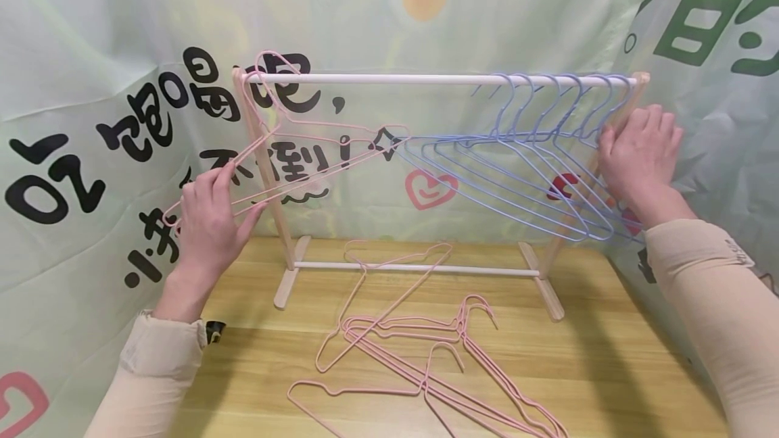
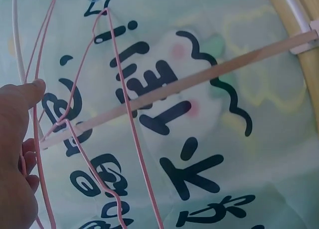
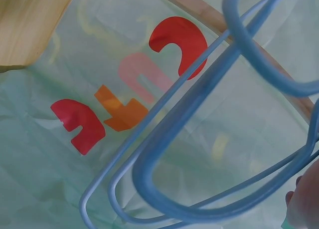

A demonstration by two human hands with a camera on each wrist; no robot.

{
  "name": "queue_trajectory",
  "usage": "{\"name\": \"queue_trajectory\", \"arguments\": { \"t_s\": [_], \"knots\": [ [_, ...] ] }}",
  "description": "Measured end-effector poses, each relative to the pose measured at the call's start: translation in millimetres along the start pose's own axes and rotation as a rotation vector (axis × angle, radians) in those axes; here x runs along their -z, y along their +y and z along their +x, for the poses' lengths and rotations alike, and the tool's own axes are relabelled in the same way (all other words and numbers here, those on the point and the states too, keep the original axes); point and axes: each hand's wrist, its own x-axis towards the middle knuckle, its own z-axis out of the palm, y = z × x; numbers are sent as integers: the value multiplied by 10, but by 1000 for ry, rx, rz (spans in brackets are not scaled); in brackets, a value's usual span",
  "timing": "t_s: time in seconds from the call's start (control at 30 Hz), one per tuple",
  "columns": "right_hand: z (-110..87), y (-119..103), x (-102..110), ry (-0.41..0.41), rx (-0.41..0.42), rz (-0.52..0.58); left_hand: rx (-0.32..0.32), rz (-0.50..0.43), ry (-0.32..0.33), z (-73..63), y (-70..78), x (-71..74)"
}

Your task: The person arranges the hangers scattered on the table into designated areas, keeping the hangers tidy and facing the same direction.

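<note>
My left hand (image 1: 209,218) grips the lower wire of a pink hanger (image 1: 316,178) at the left end of the rack, thumb and fingers around it. In the left wrist view, pink wires (image 2: 37,139) pass between the thumb and fingers. Two pink hooks show by the rack's white top rod (image 1: 389,78); whether both rest on it is unclear. Several blue hangers (image 1: 535,174) hang at the rod's right end. My right hand (image 1: 645,154) is beside them at the right wooden post. Its fingertips are hidden, and in its wrist view only a sliver shows near blue wire (image 3: 199,97).
Several pink hangers (image 1: 414,370) lie on the wooden table (image 1: 243,384) in front of the rack, some overlapping. One leans near the white lower rod (image 1: 487,270). The rack stands on wooden feet (image 1: 550,299). A printed cloth (image 1: 365,12) hangs behind and at both sides.
</note>
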Motion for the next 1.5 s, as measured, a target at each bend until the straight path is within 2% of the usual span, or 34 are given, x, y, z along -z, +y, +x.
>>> {"name": "queue_trajectory", "arguments": {
  "t_s": [0.23,0.67,1.0,1.23,1.5],
  "knots": [
    [-3,-9,7,1,-1,-5,60,13,-39,6,-80,19],
    [-11,-25,14,1,-9,-1,110,30,-75,-2,-153,-13],
    [2,-21,14,2,-6,-2,114,31,-87,-124,-236,-83],
    [21,-7,30,-6,0,-15,106,53,-113,-159,-327,-95],
    [3,-6,31,-26,7,-26,117,40,-71,-202,-308,-138]
  ]
}}
